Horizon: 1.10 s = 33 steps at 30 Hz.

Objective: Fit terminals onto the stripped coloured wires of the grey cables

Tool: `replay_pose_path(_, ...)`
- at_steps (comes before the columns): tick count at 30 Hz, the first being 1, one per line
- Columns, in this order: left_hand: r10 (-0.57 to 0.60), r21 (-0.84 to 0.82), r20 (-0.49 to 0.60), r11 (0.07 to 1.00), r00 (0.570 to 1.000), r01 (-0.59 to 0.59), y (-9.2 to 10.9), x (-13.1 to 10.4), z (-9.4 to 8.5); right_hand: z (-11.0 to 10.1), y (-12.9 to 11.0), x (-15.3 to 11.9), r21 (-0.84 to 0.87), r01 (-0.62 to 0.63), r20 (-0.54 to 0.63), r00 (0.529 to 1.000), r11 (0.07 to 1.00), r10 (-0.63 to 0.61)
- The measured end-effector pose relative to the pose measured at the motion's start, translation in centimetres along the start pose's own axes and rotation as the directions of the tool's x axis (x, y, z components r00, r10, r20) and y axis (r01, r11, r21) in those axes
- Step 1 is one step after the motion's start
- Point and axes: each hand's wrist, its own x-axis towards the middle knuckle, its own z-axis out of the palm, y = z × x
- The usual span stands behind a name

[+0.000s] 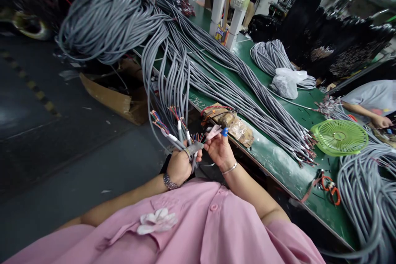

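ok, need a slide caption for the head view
Left hand grips gray cables, right hand by their colored wires, beside a green table laden with cable bundles.

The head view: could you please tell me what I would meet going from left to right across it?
Striped floor tape → cardboard box → left hand → right hand → plastic bag → green fan → co-worker's hand.

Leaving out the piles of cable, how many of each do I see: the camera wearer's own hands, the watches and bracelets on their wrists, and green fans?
Left hand and right hand: 2
Watch: 1
Bracelet: 1
Green fan: 1
Total: 5
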Motion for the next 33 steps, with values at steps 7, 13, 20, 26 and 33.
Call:
replay_pose_path(7, -0.005, -0.019, 0.082, 1.000, 0.997, 0.007, -0.8, 0.0, -1.0, -1.0, -0.9, -1.0, -0.037, -0.037, 0.013, 0.999, 0.999, 0.038)
replay_pose_path(13, -0.037, -0.009, 0.223, 0.999, 0.974, 0.040, -0.9, 0.3, -1.0, -1.8, -2.1, -2.1, -0.232, -0.011, 0.011, 1.000, 0.973, 0.014)
replay_pose_path(20, -0.067, 0.120, 0.310, 0.992, 0.948, 0.031, -0.8, 0.0, -2.0, -1.9, -2.2, -3.6, -0.547, 0.018, 0.041, 0.999, 0.837, 0.006)
replay_pose_path(26, -0.046, 0.115, 0.287, 0.993, 0.957, 0.014, -0.3, -0.2, -3.1, -0.4, -0.8, -4.4, -0.777, 0.157, 0.164, 0.985, 0.609, -0.045)
replay_pose_path(33, 0.040, -0.177, 0.190, 0.984, 0.981, -0.005, 1.6, 0.6, -5.0, -1.4, 1.3, -3.1, -0.867, 0.115, 0.315, 0.881, 0.486, 0.354)
